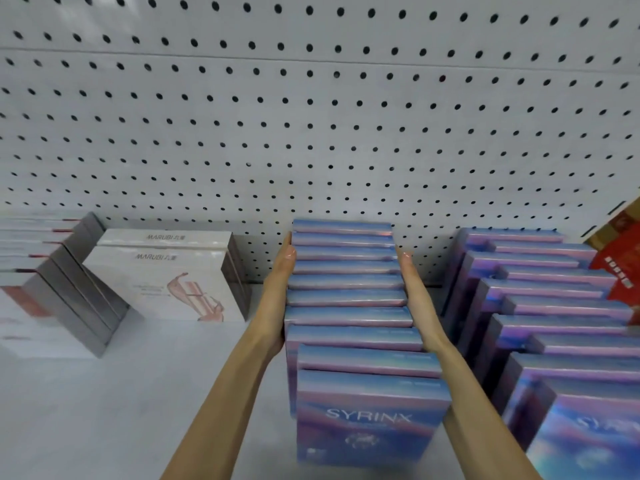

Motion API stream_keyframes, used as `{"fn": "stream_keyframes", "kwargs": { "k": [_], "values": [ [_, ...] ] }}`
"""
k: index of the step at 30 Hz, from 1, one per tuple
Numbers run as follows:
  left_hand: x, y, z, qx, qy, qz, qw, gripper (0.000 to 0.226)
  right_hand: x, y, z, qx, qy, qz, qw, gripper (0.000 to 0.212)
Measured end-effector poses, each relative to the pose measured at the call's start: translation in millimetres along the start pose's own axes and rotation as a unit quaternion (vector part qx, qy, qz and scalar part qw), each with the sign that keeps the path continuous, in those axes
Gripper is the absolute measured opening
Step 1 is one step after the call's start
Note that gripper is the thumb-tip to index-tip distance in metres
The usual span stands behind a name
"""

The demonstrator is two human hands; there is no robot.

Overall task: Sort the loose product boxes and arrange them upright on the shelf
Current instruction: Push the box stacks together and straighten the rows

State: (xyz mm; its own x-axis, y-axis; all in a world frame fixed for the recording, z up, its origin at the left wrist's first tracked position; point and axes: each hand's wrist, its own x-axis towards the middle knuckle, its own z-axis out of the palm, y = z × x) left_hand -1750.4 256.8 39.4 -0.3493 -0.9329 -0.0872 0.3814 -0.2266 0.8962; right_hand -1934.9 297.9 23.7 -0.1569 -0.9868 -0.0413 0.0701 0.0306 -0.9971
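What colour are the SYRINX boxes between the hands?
The SYRINX boxes are iridescent blue and purple; head view shows it.

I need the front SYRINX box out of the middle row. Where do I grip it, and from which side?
Take the front box by its two narrow side edges near the top, coming from the front. It stands upright, its back against the next box, so only sides, top and face are free.

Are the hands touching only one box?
No, the left hand and the right hand press flat against the two sides of a whole row of blue-purple SYRINX boxes.
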Motion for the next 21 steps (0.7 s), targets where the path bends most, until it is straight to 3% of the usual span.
{"fn": "stream_keyframes", "kwargs": {
  "k": [5,17,21],
  "values": [
    [4.5,5.7,-13.8,0.025,0.005,-0.006,1.0,0.049,4.5,0.3,9.0,-0.021,-0.015,0.019,0.999,0.062],
    [8.5,-1.7,-19.6,0.059,0.018,0.012,0.998,0.054,11.3,-5.7,9.4,-0.06,0.012,0.01,0.998,0.047],
    [-0.4,-1.9,-25.1,0.099,0.044,0.049,0.993,0.054,4.0,-11.5,-0.9,-0.087,0.004,-0.009,0.996,0.058]
  ]
}}
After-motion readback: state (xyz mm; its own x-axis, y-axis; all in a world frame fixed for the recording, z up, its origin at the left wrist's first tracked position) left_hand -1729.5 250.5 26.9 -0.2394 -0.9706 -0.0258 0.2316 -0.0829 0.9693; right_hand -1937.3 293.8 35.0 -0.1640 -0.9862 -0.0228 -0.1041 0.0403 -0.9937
